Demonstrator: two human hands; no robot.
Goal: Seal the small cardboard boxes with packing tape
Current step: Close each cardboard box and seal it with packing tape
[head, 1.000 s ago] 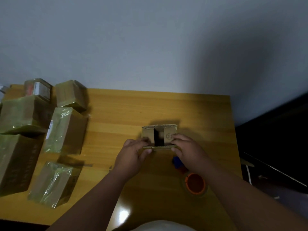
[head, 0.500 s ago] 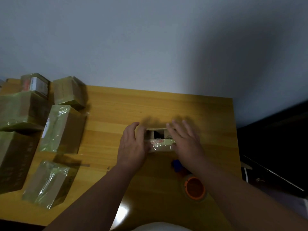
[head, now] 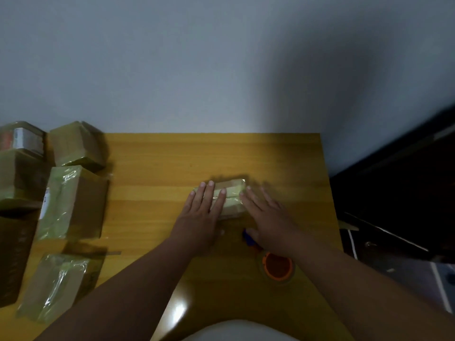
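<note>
- Our left hand (head: 202, 212) lies flat with straight fingers on the small box (head: 230, 198), pressing the tape down so that it sticks.
- Our right hand (head: 268, 217), also flat and holding nothing, steadies the box's right side.
- The box sits mid-bench (head: 157, 168), with the tape roll (head: 277, 266) near our right wrist.
- A second ago both hands gripped the open flaps; now the box is closed and taped over.

There were two hands (head: 200, 217) on one desk (head: 157, 156), one small box (head: 231, 198) under them, one orange-cored tape roll (head: 277, 266), one blue object (head: 247, 236), and at least six taped boxes (head: 73, 200) stacked at left.
</note>
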